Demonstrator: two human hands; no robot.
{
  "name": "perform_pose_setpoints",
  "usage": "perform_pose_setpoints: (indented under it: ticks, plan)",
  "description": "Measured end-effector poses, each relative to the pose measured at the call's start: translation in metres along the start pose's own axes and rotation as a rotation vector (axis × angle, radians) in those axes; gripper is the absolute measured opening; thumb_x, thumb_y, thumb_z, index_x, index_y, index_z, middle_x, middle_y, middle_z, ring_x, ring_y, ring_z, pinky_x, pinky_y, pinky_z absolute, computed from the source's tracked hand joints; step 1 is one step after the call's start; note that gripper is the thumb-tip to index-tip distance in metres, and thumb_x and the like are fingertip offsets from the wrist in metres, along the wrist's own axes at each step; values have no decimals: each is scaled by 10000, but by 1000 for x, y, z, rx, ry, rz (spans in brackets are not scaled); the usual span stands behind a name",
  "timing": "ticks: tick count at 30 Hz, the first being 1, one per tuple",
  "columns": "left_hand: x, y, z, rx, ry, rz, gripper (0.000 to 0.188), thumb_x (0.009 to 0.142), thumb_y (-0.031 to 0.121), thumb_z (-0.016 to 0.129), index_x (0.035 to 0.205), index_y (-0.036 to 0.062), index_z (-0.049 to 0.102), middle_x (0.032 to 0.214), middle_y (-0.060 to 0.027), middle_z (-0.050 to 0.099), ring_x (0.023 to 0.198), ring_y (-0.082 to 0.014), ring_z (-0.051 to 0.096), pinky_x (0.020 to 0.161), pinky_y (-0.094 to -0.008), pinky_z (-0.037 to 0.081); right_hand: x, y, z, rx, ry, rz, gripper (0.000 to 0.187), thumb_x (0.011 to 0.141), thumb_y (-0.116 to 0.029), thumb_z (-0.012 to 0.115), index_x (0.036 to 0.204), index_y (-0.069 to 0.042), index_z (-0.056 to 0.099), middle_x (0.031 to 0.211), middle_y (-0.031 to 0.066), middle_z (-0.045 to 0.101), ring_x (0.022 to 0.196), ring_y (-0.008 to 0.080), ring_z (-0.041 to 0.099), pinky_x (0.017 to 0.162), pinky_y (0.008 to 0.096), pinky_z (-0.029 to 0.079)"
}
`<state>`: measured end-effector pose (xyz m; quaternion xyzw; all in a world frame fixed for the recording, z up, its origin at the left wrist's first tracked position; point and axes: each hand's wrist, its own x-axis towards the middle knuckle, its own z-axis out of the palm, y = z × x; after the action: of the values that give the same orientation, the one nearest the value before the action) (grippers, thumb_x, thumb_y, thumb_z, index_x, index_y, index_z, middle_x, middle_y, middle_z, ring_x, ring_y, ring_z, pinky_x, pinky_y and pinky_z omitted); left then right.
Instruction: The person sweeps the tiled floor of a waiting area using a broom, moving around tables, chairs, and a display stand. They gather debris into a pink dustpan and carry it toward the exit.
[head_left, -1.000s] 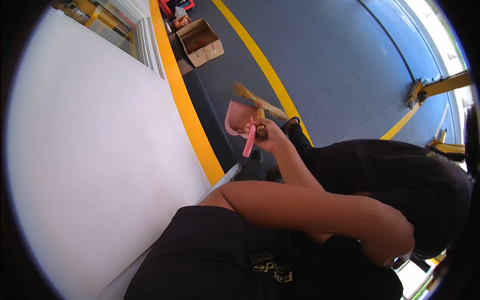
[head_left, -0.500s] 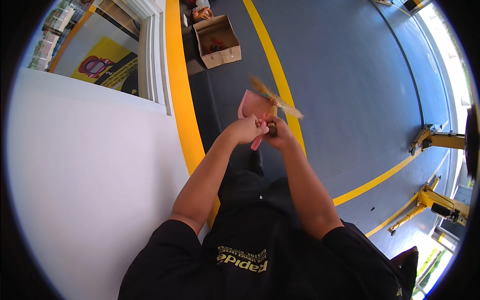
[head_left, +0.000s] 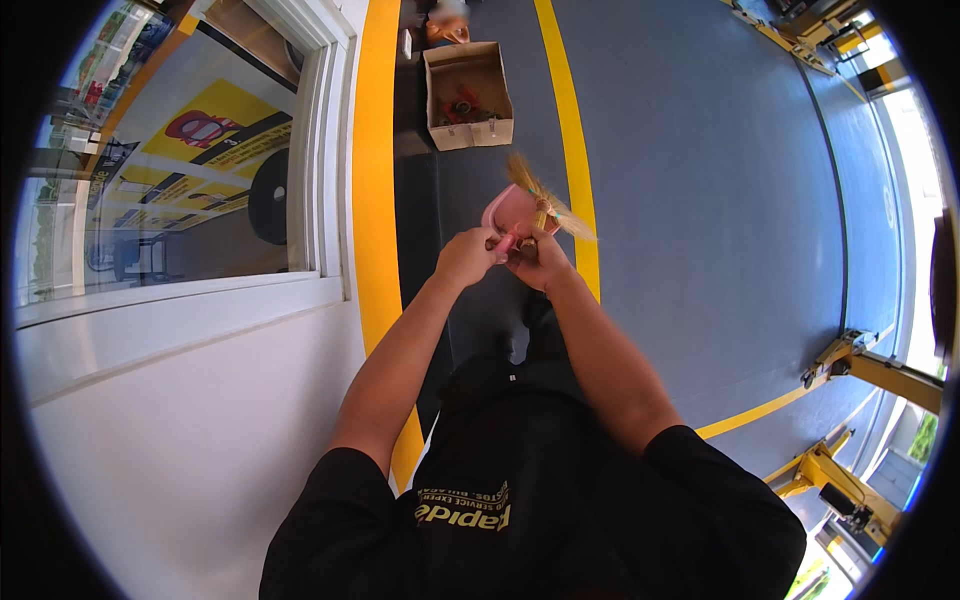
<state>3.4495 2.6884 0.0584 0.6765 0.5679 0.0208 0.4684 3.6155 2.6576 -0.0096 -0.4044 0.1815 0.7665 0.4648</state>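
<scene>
Both hands are close together in front of me at waist height. My left hand (head_left: 470, 256) is closed around the handle of a pink dustpan (head_left: 514, 208), whose scoop points away from me. Beside it, my right hand (head_left: 543, 263) grips the bound stem of a small straw hand broom (head_left: 543, 205). The broom's bristles fan out across the right side of the dustpan and partly cover it. Fingers hide most of both handles.
An open cardboard box (head_left: 468, 97) with reddish items inside stands on the floor ahead, an orange object (head_left: 447, 30) behind it. A white wall with a window (head_left: 240, 150) runs along my left. Yellow lift arms (head_left: 850, 365) reach in from the right over the grey floor (head_left: 700, 200).
I have moved forward along the wall, so the box appears nearer and more of the window shows. My hands have drawn slightly apart, still holding the dustpan and the broom.
</scene>
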Motion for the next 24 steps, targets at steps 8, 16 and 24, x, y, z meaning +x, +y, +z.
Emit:
perform_pose_setpoints:
  ticks: [8, 16, 24]
  plan:
    - [111, -47, -73, 269, 143, -152, 245, 849, 305, 755, 985, 100, 755, 971, -149, 730, 902, -355, 704, 777, -449, 546, 72, -74, 29, -251, 146, 61, 189, 903, -197, 666, 960, -60, 549, 756, 65, 559, 591, 158, 540, 542, 274, 503]
    - [201, -113, -90, 488, 251, -153, 132, 910, 126, 616, 979, 62, 708, 1021, -144, 676, 972, -375, 665, 805, -457, 550, 110, -97, 110, -414, 140, -1, 297, 930, -217, 636, 1123, -31, 508, 809, 108, 608, 612, 171, 594, 512, 293, 535]
    - [242, -160, -141, 617, 348, -142, 152, 931, 134, 562, 1004, 63, 675, 1035, -139, 648, 952, -351, 655, 788, -443, 563, 191, -74, 178, -522, 125, 200, 287, 1014, -292, 501, 1121, -27, 523, 849, 117, 617, 652, 166, 611, 560, 278, 552]
